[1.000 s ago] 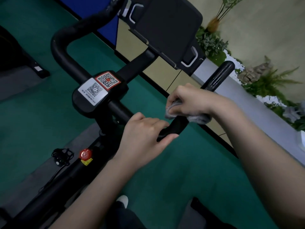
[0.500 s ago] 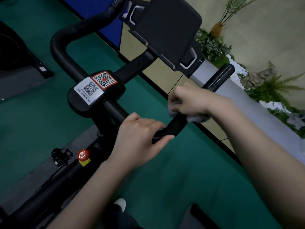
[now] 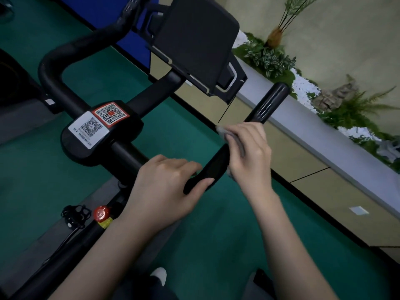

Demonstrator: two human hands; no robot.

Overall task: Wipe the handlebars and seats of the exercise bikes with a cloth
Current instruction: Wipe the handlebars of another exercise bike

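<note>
— At centre frame, what is the right hand (image 3: 251,154) doing on the exercise bike's handlebar (image 3: 268,102)?

— It is holding a grey cloth (image 3: 224,131) against the bar's right arm, just above the bend, with the fingers folded over the cloth. Half a second ago the knuckles were riding on top. Now the hand is turned so its back is facing the camera, and the cloth is poking out past the fingertips toward upper left.

— And the left hand (image 3: 164,182)?

— It is still gripping the bend just below, fingers curled over the top and thumb underneath, barely shifted.

— What else is showing?

— QR stickers (image 3: 101,122) are sitting on the stem left of centre. A red knob (image 3: 101,213) is showing at lower left, and the black screen (image 3: 194,40) is filling the upper middle above the green floor (image 3: 216,234).
</note>
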